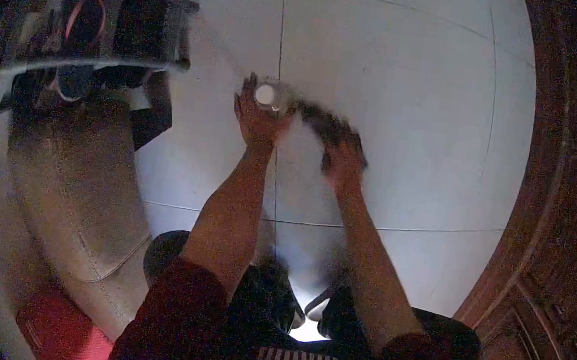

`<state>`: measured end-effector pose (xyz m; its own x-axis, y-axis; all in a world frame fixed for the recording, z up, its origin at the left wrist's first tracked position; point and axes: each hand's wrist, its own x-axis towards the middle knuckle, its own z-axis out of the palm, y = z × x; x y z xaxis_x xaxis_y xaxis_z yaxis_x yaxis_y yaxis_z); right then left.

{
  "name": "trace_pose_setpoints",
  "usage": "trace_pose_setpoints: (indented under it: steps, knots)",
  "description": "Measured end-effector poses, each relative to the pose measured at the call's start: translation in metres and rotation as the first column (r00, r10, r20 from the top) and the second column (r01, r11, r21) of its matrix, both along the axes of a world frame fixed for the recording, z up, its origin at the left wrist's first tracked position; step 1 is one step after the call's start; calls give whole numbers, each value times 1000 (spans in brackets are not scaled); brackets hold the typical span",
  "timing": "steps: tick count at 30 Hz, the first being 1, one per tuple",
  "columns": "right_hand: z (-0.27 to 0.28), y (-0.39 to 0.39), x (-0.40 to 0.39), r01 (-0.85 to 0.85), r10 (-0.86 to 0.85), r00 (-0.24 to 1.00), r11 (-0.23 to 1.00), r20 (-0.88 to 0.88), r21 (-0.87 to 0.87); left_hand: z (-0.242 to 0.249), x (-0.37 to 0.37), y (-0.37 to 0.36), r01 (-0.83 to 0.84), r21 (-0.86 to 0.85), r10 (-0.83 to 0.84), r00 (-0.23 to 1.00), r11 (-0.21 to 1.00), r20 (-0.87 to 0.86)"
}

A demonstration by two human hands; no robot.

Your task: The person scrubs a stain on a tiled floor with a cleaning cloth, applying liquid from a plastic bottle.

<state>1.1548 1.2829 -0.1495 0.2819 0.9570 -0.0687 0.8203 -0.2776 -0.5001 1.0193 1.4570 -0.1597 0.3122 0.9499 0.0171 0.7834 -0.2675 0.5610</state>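
One small round thing (265, 95) with a white top sits in our left hand (259, 114), out in front of us and low over the white tiled floor (403, 86). We think it is a little jar or cup, but it is too blurry to tell. Our left fingers are wrapped around it. Our right hand (339, 154) is just beside it, and something dark and blurry (322, 120) lies over that hand, reaching toward the round thing. We cannot tell if this hand is squeezing it. Off to our left stands a rack (83, 22) full of shoes. On our right is a brown wooden door (558, 237).
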Motion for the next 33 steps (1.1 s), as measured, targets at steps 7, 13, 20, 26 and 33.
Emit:
trace_pose_setpoints:
  steps: [7,13,20,26,33]
  knots:
    - [-24,-80,-30,51,-23,995,956,98,-290,27,-17,8,-1,-73,-19,963,997,-270]
    - [6,-55,-17,28,2,997,923,77,-384,33,-9,3,15,-59,-29,969,998,-245]
    - [4,-62,-23,35,0,989,972,148,-231,-22,-14,8,-133,21,115,915,991,386]
    - [-9,-71,-25,101,-76,983,985,168,-141,68,54,-43,-408,68,331,816,910,474]
    - [79,-89,10,-28,-120,973,787,-198,-617,213,19,-151,-251,-323,367,851,913,376]
